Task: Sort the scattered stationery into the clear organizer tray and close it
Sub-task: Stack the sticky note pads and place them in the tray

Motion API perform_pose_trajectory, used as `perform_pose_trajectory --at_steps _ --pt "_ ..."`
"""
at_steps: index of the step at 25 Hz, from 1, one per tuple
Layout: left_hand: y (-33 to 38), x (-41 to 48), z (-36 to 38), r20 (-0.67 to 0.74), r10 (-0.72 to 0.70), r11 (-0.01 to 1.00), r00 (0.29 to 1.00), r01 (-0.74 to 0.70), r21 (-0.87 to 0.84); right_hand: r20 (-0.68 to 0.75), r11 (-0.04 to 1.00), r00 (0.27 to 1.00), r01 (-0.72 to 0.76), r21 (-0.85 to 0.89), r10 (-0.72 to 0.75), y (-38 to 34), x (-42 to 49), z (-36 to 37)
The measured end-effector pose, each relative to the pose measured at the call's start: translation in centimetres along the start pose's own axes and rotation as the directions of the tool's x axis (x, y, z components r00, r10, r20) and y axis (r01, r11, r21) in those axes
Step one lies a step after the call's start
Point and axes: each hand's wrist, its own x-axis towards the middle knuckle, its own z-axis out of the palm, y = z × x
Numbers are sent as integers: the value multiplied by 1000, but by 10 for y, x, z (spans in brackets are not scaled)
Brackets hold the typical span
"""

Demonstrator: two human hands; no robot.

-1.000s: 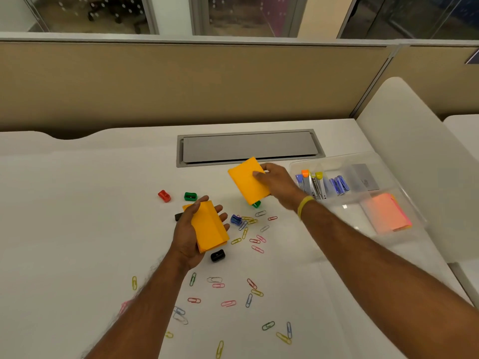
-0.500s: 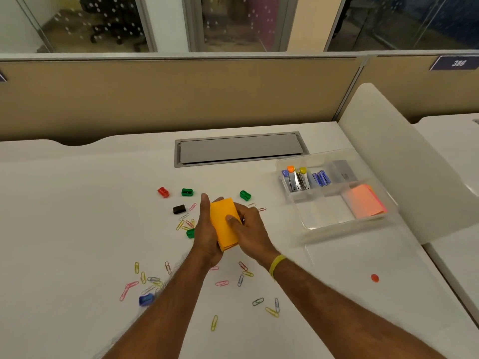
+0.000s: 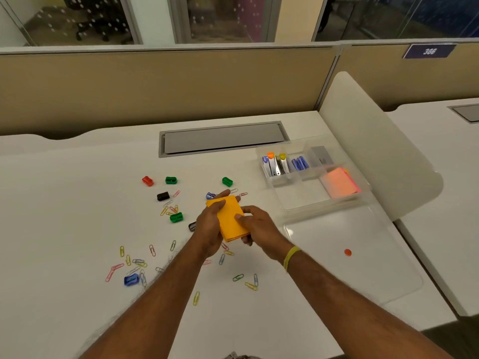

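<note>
Two hands clamp an orange stack of paper sticky notes [image 3: 231, 216]: left hand [image 3: 208, 227] fingers curl round its nine o'clock edge, right hand [image 3: 260, 227] pinches three o'clock; clear plastic organizer tray [image 3: 322, 204] sits at two o'clock.

Desk [image 3: 77, 203]: the note pad [image 3: 232, 218] sits at centre, above the surface, gripped between the left hand [image 3: 207, 226] at its 9 o'clock and the right hand [image 3: 259, 226] at its 3 o'clock. From the pad: cable hatch [image 3: 223, 138] at 12 o'clock, before the partition [image 3: 155, 86]. Organizer tray [image 3: 321, 204] at 2 o'clock, with a note stack [image 3: 338, 182] in its right-hand compartment. Lid [image 3: 363, 281] flat at 4 o'clock, just before the tray. Sharpeners [image 3: 171, 180] mostly from 9 to 12 o'clock, one at 8 o'clock. Paper clips [image 3: 140, 263] scattered from 5 to 11 o'clock.
</note>
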Motion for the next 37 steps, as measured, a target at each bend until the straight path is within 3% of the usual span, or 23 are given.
perform_pose_trajectory --at_steps 3,8,12,14,19,23,34,37 --pt "-9 3 11 -71 4 978 997 10 207 -117 998 991 58 -4 -58 1 4 -50" --pt "-10 13 22 -82 -56 964 995 75 255 -462 987 872 138 -88 -163 6 23 -167" --pt "-16 23 36 -68 -41 942 997 61 329 -638 934 714 65 -350 -288 11 40 -252" --pt "-20 28 43 -56 -41 927 998 59 371 -642 863 687 -41 -504 -342 13 48 -280" --pt "-25 38 54 -6 -63 891 998 59 451 -555 668 758 -221 -711 -341 17 73 -303" --pt "-27 41 62 16 -82 876 997 65 478 -499 588 844 -305 -749 -198 29 88 -302" --pt "-28 45 57 20 -74 860 997 54 507 -493 350 828 -393 -850 -268 37 82 -295" --pt "-26 47 47 7 -23 851 1000 16 525 -509 392 817 -389 -834 -271 36 77 -293"
